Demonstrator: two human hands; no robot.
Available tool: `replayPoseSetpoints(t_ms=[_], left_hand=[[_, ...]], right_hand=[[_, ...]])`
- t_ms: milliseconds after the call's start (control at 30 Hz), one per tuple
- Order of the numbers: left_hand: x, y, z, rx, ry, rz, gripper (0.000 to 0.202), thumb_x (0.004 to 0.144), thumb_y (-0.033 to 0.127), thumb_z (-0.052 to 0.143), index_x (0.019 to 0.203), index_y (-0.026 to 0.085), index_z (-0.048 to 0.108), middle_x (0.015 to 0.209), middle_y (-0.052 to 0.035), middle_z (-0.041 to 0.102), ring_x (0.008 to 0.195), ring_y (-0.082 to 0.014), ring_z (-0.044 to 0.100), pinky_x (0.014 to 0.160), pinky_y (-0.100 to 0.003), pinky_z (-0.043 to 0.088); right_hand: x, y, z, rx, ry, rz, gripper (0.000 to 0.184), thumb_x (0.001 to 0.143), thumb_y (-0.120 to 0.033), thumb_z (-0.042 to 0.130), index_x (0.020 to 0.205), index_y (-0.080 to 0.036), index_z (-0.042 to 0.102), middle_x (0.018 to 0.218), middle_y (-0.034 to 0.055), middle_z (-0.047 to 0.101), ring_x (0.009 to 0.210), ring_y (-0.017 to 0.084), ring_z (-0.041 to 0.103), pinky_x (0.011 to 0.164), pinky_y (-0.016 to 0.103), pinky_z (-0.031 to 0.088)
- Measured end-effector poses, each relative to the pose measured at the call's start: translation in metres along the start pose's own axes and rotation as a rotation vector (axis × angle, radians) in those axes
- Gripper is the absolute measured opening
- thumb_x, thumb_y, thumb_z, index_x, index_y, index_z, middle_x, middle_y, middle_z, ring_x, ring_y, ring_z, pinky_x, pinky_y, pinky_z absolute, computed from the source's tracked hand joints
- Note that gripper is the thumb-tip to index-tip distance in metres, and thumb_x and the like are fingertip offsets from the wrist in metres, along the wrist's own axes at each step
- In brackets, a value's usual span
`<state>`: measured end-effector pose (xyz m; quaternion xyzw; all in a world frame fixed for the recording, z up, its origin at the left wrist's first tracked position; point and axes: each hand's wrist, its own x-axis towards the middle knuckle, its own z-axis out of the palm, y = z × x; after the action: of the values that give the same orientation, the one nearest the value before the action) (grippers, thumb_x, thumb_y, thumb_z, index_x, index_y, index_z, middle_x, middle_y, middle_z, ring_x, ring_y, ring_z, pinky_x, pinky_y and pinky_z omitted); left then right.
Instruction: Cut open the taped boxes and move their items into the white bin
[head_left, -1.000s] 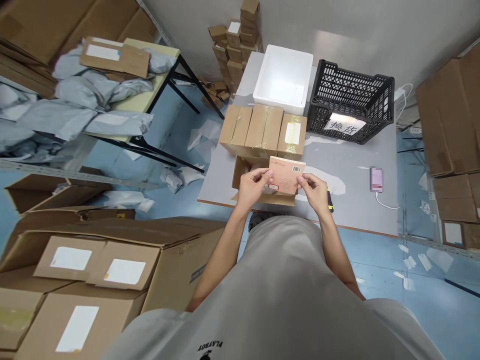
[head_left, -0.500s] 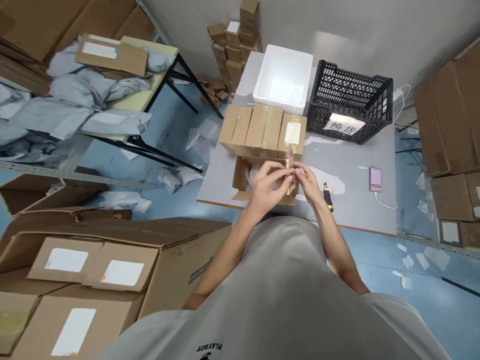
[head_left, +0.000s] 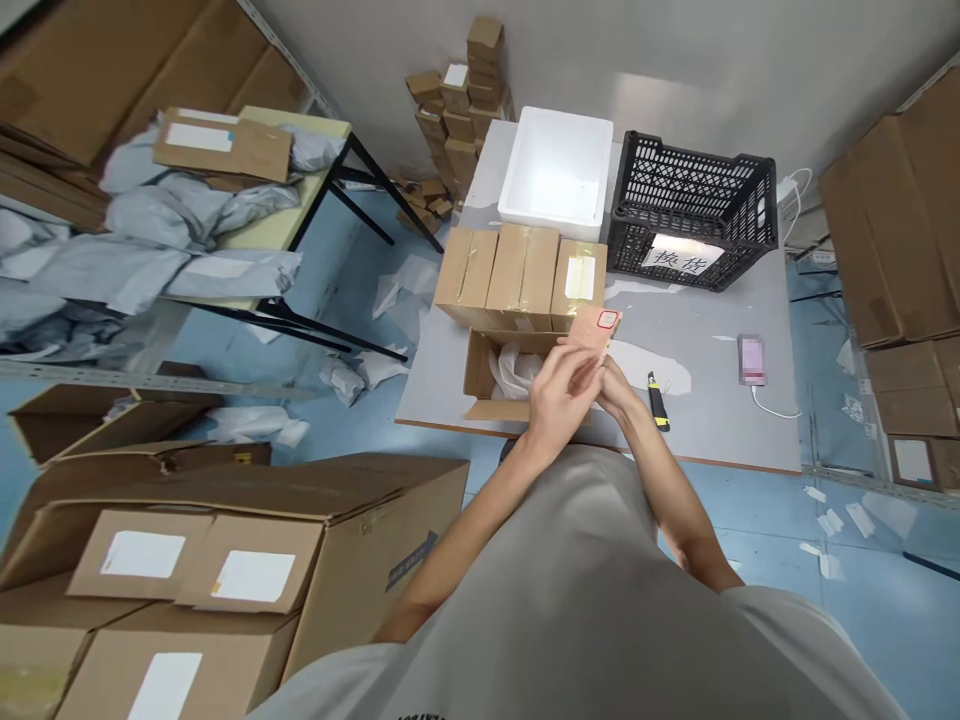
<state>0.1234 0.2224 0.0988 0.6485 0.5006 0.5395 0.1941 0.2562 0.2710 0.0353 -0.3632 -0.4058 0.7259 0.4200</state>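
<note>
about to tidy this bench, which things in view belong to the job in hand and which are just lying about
Seemingly in use:
pink packet, in the left hand, right hand close against it
open carton, whitish wrapping inside

Apparently just lying about:
utility knife
phone
black crate
white tub

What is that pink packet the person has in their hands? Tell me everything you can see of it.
The pink packet is flat and pale pinkish-orange, and looks like paper or thin card. A red-outlined mark sits near its upper right corner; any writing there is too small to read. It is held at a slant, its top end pointing away from the person. The left hand covers its lower part. The right hand is close against it, though its grip is hidden.
</note>
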Motion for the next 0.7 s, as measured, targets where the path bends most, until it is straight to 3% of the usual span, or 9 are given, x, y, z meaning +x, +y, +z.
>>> replayPoseSetpoints(t_ms=[133, 200, 267, 367, 467, 533, 633, 700], left_hand=[[-0.004, -0.035, -0.014, -0.197, 0.054, -0.428, 0.033, 0.107, 0.050, 0.074, 0.118, 0.020, 0.083, 0.116, -0.0111, 0.083, 0.106, -0.0236, 0.082, 0.096, -0.036, 0.069], [-0.016, -0.055, -0.022, -0.279, -0.029, -0.626, 0.051, 0.094, 0.065, 0.083, 0.114, 0.018, 0.084, 0.113, -0.0129, 0.085, 0.103, -0.0270, 0.083, 0.094, -0.040, 0.071], [-0.032, -0.067, -0.029, -0.322, -0.093, -0.794, 0.064, 0.083, 0.073, 0.088, 0.113, 0.018, 0.084, 0.117, -0.0145, 0.086, 0.106, -0.0308, 0.083, 0.086, -0.040, 0.073], [-0.057, -0.072, -0.038, -0.385, -0.220, -1.029, 0.076, 0.077, 0.075, 0.091, 0.128, 0.020, 0.081, 0.127, -0.0147, 0.084, 0.106, -0.0344, 0.083, 0.060, -0.035, 0.071], [-0.064, -0.069, -0.044, -0.440, -0.254, -1.114, 0.080, 0.074, 0.069, 0.096, 0.136, 0.021, 0.079, 0.130, -0.0138, 0.083, 0.110, -0.0340, 0.083, 0.062, -0.033, 0.071], [-0.055, -0.067, -0.046, -0.478, -0.257, -1.114, 0.079, 0.074, 0.062, 0.099, 0.138, 0.021, 0.079, 0.135, -0.0133, 0.082, 0.113, -0.0332, 0.083, 0.070, -0.035, 0.074], [-0.021, -0.067, -0.042, -0.513, -0.258, -1.032, 0.074, 0.079, 0.056, 0.097, 0.141, 0.022, 0.079, 0.137, -0.0133, 0.082, 0.112, -0.0320, 0.083, 0.079, -0.038, 0.075], [0.013, -0.067, -0.035, -0.516, -0.255, -0.930, 0.070, 0.083, 0.054, 0.094, 0.144, 0.022, 0.079, 0.136, -0.0135, 0.083, 0.110, -0.0314, 0.083, 0.077, -0.038, 0.074]], right_hand=[[-0.014, 0.005, -0.019, 0.023, 0.140, 0.063, 0.065, 0.080, -0.047, 0.096, 0.140, -0.029, 0.077, 0.139, 0.0061, 0.083, 0.128, 0.026, 0.076, 0.107, 0.036, 0.064], [-0.036, 0.011, -0.027, -0.009, 0.168, 0.105, 0.078, 0.078, -0.048, 0.100, 0.149, -0.031, 0.073, 0.143, 0.0078, 0.081, 0.129, 0.027, 0.075, 0.098, 0.034, 0.066], [-0.060, 0.019, -0.030, -0.024, 0.157, 0.170, 0.091, 0.079, -0.053, 0.100, 0.162, -0.035, 0.065, 0.153, 0.0094, 0.076, 0.124, 0.029, 0.077, 0.078, 0.030, 0.068], [-0.085, 0.028, -0.025, -0.023, 0.093, 0.268, 0.098, 0.087, -0.065, 0.093, 0.173, -0.040, 0.053, 0.152, 0.0118, 0.074, 0.095, 0.025, 0.084, 0.061, 0.030, 0.067], [-0.091, 0.033, -0.020, -0.018, 0.106, 0.284, 0.098, 0.090, -0.068, 0.090, 0.175, -0.039, 0.051, 0.140, 0.0113, 0.077, 0.078, 0.019, 0.084, 0.067, 0.033, 0.070], [-0.085, 0.032, -0.020, -0.017, 0.133, 0.252, 0.098, 0.089, -0.070, 0.091, 0.173, -0.038, 0.053, 0.136, 0.0104, 0.078, 0.077, 0.019, 0.084, 0.075, 0.037, 0.072], [-0.062, 0.017, -0.026, -0.028, 0.165, 0.173, 0.096, 0.087, -0.072, 0.092, 0.169, -0.036, 0.057, 0.136, 0.0108, 0.079, 0.081, 0.021, 0.085, 0.080, 0.041, 0.074], [-0.038, -0.003, -0.031, -0.042, 0.187, 0.110, 0.089, 0.088, -0.070, 0.092, 0.164, -0.036, 0.061, 0.141, 0.0120, 0.078, 0.084, 0.023, 0.085, 0.081, 0.041, 0.075]])
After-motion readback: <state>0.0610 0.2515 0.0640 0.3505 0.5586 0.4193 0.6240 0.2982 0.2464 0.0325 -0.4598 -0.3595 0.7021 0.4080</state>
